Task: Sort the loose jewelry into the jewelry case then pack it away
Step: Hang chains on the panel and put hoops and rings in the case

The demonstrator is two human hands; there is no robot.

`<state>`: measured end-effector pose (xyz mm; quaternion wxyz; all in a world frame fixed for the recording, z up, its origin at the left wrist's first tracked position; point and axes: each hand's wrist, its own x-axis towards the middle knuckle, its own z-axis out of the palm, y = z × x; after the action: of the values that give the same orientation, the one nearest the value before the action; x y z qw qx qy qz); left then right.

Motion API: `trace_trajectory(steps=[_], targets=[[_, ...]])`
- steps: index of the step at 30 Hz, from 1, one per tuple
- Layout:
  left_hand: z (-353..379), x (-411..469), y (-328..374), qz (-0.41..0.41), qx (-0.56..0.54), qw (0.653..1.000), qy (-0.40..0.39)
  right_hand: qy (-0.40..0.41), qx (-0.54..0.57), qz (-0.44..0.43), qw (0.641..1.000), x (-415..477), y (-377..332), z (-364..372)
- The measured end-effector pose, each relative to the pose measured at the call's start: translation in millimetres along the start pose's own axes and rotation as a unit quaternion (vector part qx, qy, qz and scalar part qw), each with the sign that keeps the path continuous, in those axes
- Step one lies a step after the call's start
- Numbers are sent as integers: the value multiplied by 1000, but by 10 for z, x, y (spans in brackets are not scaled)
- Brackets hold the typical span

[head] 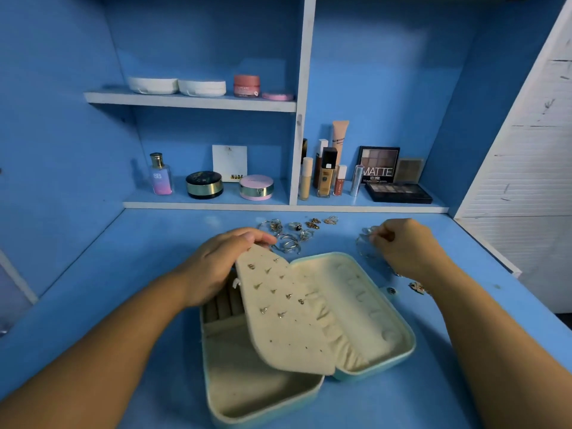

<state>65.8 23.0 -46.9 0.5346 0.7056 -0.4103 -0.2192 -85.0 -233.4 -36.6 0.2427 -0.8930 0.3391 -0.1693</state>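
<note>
Cream fabric lines the pale teal zip-round jewelry case [399, 356], which lies open nearest me on the blue desk [123, 274], its two halves spread side by side. The nearer half is one empty tray with a few padded ring rolls [221, 308] at its far end. Over it tilts the cream padded earring panel [288, 329], hinged along the middle and carrying about ten small studs. My left hand [223, 264] reaches in palm down, forearm slanting from the lower left, and grips that panel's far edge with curled fingers, holding it raised. My right hand [408, 246] sits further out to the right, knuckles up, fingertips pinched on a thin silver chain [366, 239] that trails onto the desk; its shape is too blurred to describe further. Near my right wrist lies one small cluster of gold pieces [418, 287]. Just beyond my left fingers is a loose scatter of silver and gold rings [291, 235], too tangled to count. Further back, the lower shelf holds one lilac perfume bottle [161, 174], two round compacts [204, 184], one white square palette [229, 162], several upright foundation bottles [327, 171] and three eyeshadow palettes [378, 164]. The upper shelf holds two white round tubs [153, 85] and one pink jar [246, 85].
</note>
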Motion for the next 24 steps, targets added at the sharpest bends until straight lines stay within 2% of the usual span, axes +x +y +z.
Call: trace_trajectory(steps=[3,6,9,13,16,21,24], targets=[[-10,-1,-35,3,13,1000,4,-17,-33,14,999,70,28,99],[7,8,-55,-2,2,1000,19,-22,-36,-11,999,63,20,78],[11,23,-58,-4,7,999,31,-55,-15,-98,994,-59,-34,-92],[3,31,-78,-13,13,999,40,-137,-134,-181,965,-281,-207,-173],[1,46,-98,-16,-1,999,37,-135,-229,-173,948,-289,-279,-45],[11,44,-107,-12,-13,999,37,-119,-317,-150,929,-223,-282,181],[23,52,-100,-15,-26,999,44,-124,-328,-150,924,-233,-335,205]])
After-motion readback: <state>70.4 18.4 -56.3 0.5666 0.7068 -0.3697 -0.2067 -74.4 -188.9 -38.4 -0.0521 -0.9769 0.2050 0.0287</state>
